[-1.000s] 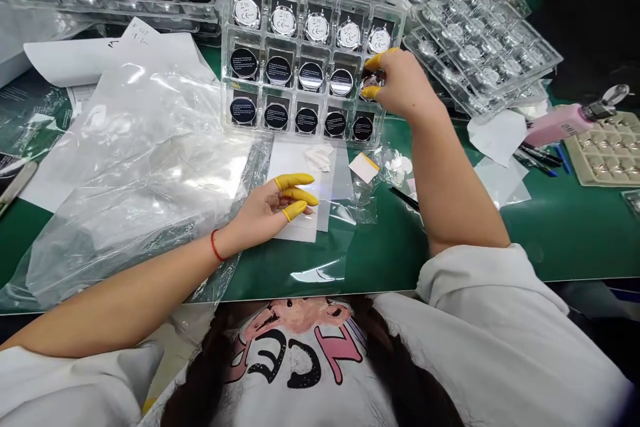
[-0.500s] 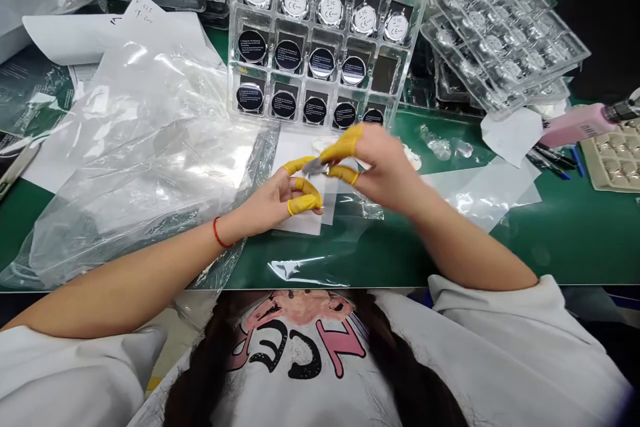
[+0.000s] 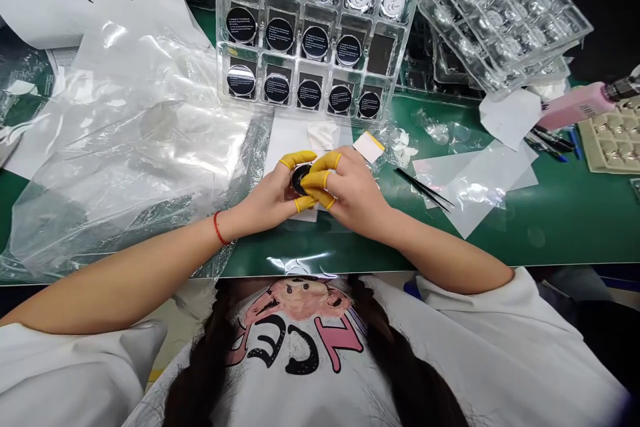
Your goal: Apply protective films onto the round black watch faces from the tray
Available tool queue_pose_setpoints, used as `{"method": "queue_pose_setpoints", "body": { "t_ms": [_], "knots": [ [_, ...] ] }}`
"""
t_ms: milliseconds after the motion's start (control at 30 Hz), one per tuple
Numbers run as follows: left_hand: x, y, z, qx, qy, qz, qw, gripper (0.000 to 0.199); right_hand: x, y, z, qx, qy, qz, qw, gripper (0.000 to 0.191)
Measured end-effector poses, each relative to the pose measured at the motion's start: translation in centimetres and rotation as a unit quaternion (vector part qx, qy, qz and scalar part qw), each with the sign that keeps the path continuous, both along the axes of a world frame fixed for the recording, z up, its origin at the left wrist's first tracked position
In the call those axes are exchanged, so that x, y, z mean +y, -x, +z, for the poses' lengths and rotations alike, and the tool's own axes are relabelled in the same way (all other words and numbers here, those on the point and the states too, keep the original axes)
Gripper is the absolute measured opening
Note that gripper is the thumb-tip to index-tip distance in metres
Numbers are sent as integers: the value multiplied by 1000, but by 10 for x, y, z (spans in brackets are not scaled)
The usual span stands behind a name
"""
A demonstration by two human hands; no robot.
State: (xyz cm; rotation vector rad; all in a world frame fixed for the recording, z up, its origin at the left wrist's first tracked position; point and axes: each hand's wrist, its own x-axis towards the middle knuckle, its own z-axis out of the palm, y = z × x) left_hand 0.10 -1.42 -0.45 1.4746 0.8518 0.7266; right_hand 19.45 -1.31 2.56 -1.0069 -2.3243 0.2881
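Note:
My left hand (image 3: 275, 199), with yellow finger cots, is closed round the rim of a round watch case (image 3: 299, 177), its dark face turned up. From the right, my right hand (image 3: 350, 192), also in yellow cots, has its fingers on the same watch and partly covers its face. Beneath both lies a white sheet (image 3: 280, 140) on the green mat. Behind them a clear compartment tray (image 3: 320, 69) leans upright, holding rows of watch pieces, some silver with CE marks, some black with printed text. One compartment (image 3: 381, 55) at the right of its middle row holds no watch.
Clear plastic bags (image 3: 130, 147) spread over the left side. To the right are black tweezers (image 3: 424, 189), translucent sheets (image 3: 483, 190), a small white pad (image 3: 369, 147) and a pink bottle (image 3: 575, 107). Stacked clear trays (image 3: 510, 20) stand at the back right.
My right hand has moved slightly down, and both hands now meet on the watch. The tweezers and white pad now show on the right. The view has shifted, so the tray appears higher.

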Motion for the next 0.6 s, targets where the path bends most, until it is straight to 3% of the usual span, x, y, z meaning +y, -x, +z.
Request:
{"method": "queue_pose_setpoints", "body": {
  "t_ms": [167,333,433,533,600],
  "knots": [
    [-1,-1,8,44,-20,21,999,59,-5,-1,-1,4,27,-32,999,18],
    [-4,-2,12,144,-87,68,983,43,-11,21,-1,-70,-72,-55,993,26],
    [-5,-3,9,127,-56,72,988,47,-8,21,1,-68,-71,-43,994,19],
    [-4,-4,7,27,26,68,997,61,19,-18,4,-34,-74,-63,995,13],
    [-1,-3,7,-23,65,84,994,64,47,-67,0,-27,-109,-193,975,12]
  ]
}}
